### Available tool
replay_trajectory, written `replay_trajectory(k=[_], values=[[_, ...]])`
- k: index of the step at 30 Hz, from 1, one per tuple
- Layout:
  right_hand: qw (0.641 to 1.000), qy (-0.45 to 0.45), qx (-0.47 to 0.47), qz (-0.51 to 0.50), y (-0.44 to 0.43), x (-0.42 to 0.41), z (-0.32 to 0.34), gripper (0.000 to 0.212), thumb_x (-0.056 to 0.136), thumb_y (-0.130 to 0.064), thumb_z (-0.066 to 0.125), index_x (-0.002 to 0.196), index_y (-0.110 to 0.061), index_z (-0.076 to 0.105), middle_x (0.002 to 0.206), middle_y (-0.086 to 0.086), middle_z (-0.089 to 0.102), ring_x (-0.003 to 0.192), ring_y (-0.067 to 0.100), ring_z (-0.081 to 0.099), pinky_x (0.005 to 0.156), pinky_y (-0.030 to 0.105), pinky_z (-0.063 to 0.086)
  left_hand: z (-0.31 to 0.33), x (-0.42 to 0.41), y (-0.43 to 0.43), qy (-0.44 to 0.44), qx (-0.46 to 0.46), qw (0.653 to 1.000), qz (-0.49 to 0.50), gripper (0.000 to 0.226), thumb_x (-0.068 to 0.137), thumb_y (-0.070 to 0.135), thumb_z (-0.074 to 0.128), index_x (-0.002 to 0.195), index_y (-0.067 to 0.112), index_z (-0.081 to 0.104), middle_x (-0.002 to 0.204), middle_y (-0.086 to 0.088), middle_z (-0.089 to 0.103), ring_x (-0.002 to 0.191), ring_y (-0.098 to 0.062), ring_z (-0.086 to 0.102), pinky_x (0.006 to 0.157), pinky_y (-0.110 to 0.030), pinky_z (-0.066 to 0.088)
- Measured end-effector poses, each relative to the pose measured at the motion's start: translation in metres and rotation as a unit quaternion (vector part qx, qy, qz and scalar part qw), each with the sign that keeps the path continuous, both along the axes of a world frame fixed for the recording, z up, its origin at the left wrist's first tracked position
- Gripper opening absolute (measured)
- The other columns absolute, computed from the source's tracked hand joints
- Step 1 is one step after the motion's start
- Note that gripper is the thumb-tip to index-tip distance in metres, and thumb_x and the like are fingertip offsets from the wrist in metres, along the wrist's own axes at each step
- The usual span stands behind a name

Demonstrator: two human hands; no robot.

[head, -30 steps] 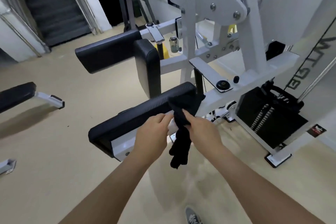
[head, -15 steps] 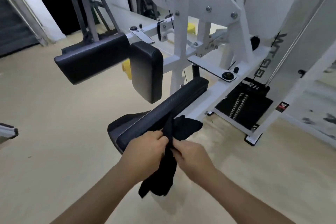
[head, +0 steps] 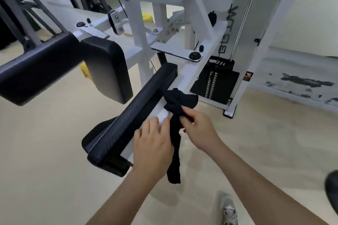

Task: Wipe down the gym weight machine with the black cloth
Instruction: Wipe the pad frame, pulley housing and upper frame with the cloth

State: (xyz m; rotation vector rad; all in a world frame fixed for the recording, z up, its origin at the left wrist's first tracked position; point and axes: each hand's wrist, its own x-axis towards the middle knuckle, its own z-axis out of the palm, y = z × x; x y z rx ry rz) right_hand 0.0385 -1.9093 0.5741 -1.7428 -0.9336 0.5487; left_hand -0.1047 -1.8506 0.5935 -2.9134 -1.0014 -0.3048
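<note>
Right hand (head: 199, 131) pinches the one black cloth (head: 181, 97); left hand (head: 153, 144) rests straight-fingered on the weight machine (head: 195, 72).

Black cloth (head: 180, 100) bunched on white beam (head: 193, 73) of weight machine (head: 139, 42), beside black pad (head: 142, 107); tail hanging.

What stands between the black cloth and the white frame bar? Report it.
Nothing visible. The black cloth lies bunched on the white bar beside the long black pad, pinched by the right hand. The left hand rests on that bar nearer the person, so it might block a wipe that way.
</note>
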Motion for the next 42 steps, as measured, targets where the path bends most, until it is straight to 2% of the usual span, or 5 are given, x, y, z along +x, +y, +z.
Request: replay_trajectory(k=[12,18,27,33,42], values=[[0.911,-0.408,0.046,-0.023,0.064,0.157,-0.017,0.014,0.085,-0.02,0.066,0.097,-0.02,0.073,0.086,0.005,0.05,0.08,0.026,0.048,0.06,0.036,0.047,-0.013,0.147,0.021,-0.041,0.04,0.998,0.024,0.036,0.063,0.015,0.069,0.097,0.012,0.06,0.099,-0.009,0.056,0.088,-0.028,0.055,0.07,-0.035,0.045],[0.912,-0.366,0.183,-0.012,0.077,0.206,-0.045,0.03,0.088,-0.01,0.054,0.111,-0.013,0.072,0.134,0.005,0.054,0.117,0.02,0.054,0.098,0.035,0.046,-0.048,0.198,0.047,-0.037,0.135,0.989,0.049,0.051,0.085,0.01,0.036,0.135,0.006,0.043,0.137,-0.031,0.047,0.129,-0.043,0.045,0.103,-0.046,0.04],[0.838,-0.329,0.433,-0.046,0.118,0.213,-0.101,0.031,0.092,-0.002,0.056,0.122,-0.008,0.064,0.116,0.0,0.06,0.107,0.015,0.056,0.091,0.032,0.048,-0.045,0.217,0.072,0.013,0.375,0.924,0.071,0.03,0.088,0.034,0.047,0.09,0.018,0.022,0.068,-0.001,0.028,0.071,-0.023,0.03,0.065,-0.038,0.024],[0.753,-0.313,0.575,-0.065,0.147,0.2,-0.128,0.036,0.095,-0.005,0.053,0.13,-0.004,0.059,0.126,0.01,0.057,0.113,0.023,0.055,0.098,0.033,0.046,-0.06,0.218,0.073,-0.018,0.484,0.866,0.123,0.017,0.096,0.032,0.033,0.092,0.019,0.023,0.064,0.002,0.043,0.048,-0.019,0.034,0.045,-0.03,0.02],[0.651,-0.501,0.567,-0.062,0.169,0.232,-0.138,0.065,0.083,-0.024,0.075,0.138,-0.001,0.048,0.126,0.025,0.051,0.108,0.037,0.054,0.088,0.05,0.049,-0.062,0.231,0.064,-0.029,0.393,0.896,0.205,0.015,0.096,0.035,0.038,0.105,0.025,0.032,0.074,-0.001,0.053,0.063,-0.024,0.048,0.055,-0.035,0.029]])
